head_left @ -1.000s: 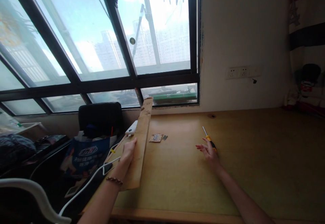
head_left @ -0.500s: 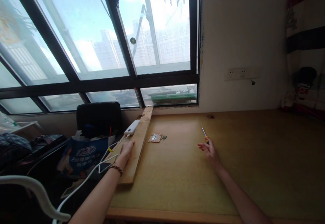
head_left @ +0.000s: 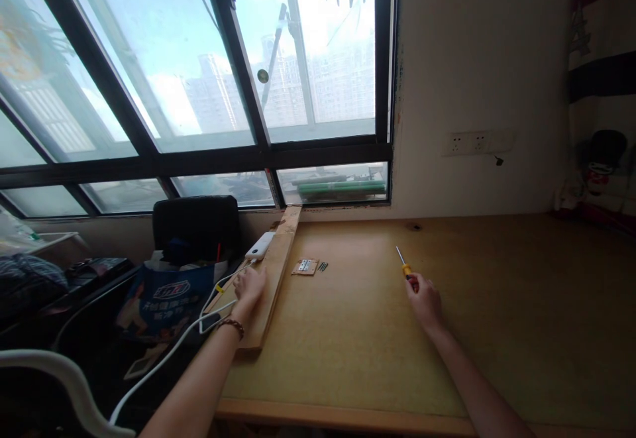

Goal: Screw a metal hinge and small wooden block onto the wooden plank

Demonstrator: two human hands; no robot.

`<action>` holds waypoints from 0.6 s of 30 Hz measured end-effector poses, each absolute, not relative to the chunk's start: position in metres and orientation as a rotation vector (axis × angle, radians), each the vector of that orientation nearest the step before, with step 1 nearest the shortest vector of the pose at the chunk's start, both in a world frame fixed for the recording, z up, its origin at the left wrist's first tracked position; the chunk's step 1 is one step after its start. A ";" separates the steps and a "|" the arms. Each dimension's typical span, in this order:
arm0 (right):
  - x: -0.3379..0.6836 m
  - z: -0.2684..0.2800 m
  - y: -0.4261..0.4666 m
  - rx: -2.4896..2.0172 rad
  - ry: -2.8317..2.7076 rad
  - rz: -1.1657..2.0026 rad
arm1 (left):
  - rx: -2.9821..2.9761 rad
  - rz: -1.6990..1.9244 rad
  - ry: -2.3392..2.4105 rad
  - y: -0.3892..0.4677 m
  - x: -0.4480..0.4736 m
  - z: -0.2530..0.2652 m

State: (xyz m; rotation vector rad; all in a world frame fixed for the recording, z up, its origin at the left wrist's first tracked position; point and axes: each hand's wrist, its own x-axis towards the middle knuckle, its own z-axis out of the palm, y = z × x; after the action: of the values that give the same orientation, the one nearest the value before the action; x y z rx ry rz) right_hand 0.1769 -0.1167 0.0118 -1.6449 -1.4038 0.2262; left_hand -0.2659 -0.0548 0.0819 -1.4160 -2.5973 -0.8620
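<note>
My right hand (head_left: 426, 300) is closed around the handle of a screwdriver (head_left: 406, 268) with a yellow and dark red handle, its metal shaft pointing up and away above the table. My left hand (head_left: 250, 285), with a braided bracelet at the wrist, rests on or just over a long wooden board (head_left: 275, 292), fingers bent and somewhat apart. Just beyond those fingers a white power bank (head_left: 259, 246) lies on the board with a white cable (head_left: 229, 277) plugged in. Between the hands, a metal hinge (head_left: 305, 266) lies on a small brown piece, beside several dark screws (head_left: 323, 266).
The wooden table (head_left: 358, 332) runs to the wall, which carries a socket panel (head_left: 477, 142). On the left stand a black chair (head_left: 196, 226) and a blue bag (head_left: 166, 299). A white curved tube (head_left: 64, 375) crosses the lower left corner. Windows fill the back left.
My right hand has drawn its fingers in around the screwdriver handle. My left hand has lifted its fingers a little and turned on the board. The view has shifted slightly.
</note>
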 end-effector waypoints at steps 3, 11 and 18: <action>0.187 0.008 -0.115 -1.880 -1.458 -0.024 | -1.554 -1.002 -2.306 -0.074 -0.230 0.077; 0.191 0.003 -0.114 -2.113 -1.514 -0.055 | -2.395 -1.764 -2.137 -0.142 -0.077 0.039; 0.189 0.005 -0.110 -1.769 -1.217 0.518 | -2.683 -1.876 -2.131 -0.111 -0.003 0.035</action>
State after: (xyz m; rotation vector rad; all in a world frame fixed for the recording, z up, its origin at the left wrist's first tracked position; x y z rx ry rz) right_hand 0.1885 -0.1098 0.0050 -1.7693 -1.2168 0.5178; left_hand -0.0035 -0.1114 0.0347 -2.6830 -2.1307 -1.8757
